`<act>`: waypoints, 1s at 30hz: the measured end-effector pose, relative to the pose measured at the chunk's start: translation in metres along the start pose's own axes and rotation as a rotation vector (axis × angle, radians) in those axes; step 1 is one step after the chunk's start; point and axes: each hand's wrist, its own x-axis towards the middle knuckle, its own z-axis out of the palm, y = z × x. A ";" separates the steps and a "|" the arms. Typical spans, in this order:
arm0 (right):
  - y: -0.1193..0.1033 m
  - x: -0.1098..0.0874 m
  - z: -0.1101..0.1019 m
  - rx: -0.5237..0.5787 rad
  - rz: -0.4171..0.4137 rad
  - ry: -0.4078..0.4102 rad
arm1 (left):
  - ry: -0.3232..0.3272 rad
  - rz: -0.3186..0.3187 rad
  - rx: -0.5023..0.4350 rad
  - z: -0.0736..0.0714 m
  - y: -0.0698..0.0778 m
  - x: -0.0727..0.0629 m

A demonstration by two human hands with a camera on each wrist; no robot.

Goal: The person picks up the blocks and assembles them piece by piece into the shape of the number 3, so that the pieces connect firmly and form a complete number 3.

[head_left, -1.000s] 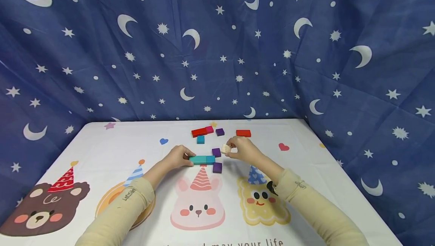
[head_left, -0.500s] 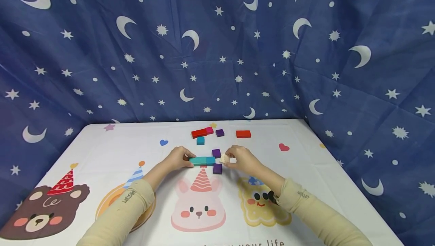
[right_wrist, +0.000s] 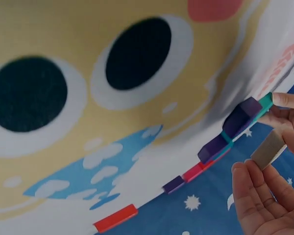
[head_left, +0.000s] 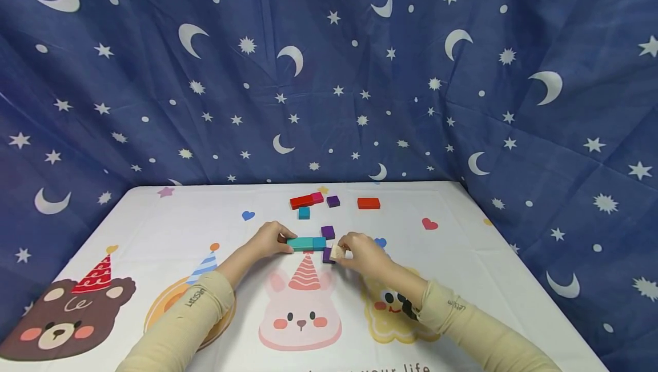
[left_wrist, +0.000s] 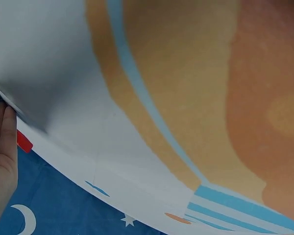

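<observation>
In the head view my left hand grips the left end of a long teal block, thumb in front and fingers behind. A short blue block continues the row at its right end. My right hand pinches a small pale wooden block between thumb and fingers; it overlaps the near purple block in this view. The far purple block lies just behind the row's right end. In the right wrist view the pale block shows above my right fingertips, partly hidden by them.
Farther back lie a red block with a pink block at its end, a short blue block, another purple block and an orange-red block. A white cartoon-print cloth covers the table; a blue curtain hangs behind.
My right hand has carried the pale block toward me and slightly left, from beside the far purple block to over the near one. My left hand stays on the teal block.
</observation>
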 end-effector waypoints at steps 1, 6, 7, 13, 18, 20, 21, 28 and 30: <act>0.000 0.000 0.001 -0.001 0.005 -0.005 | 0.000 0.000 0.000 0.000 0.000 0.000; -0.002 -0.003 0.009 0.009 0.007 -0.029 | 0.002 0.000 -0.004 0.000 0.000 -0.001; -0.002 -0.003 0.011 0.009 0.006 -0.034 | 0.004 -0.001 -0.006 0.000 0.000 -0.001; -0.008 -0.007 0.020 0.004 0.014 -0.061 | 0.004 -0.010 -0.007 -0.001 0.001 -0.002; -0.010 -0.009 0.026 -0.019 -0.005 -0.076 | -0.001 -0.020 -0.008 0.000 0.002 -0.002; -0.010 -0.009 0.028 -0.042 -0.016 -0.079 | -0.002 -0.026 -0.010 0.000 0.002 -0.002; -0.010 -0.009 0.029 -0.052 -0.020 -0.081 | -0.002 -0.025 -0.007 0.000 0.002 -0.002; -0.011 -0.012 0.030 -0.100 -0.024 -0.078 | 0.002 -0.037 -0.017 0.000 0.003 -0.001; -0.011 -0.013 0.029 -0.106 -0.008 -0.084 | -0.002 -0.027 -0.011 0.000 0.002 -0.001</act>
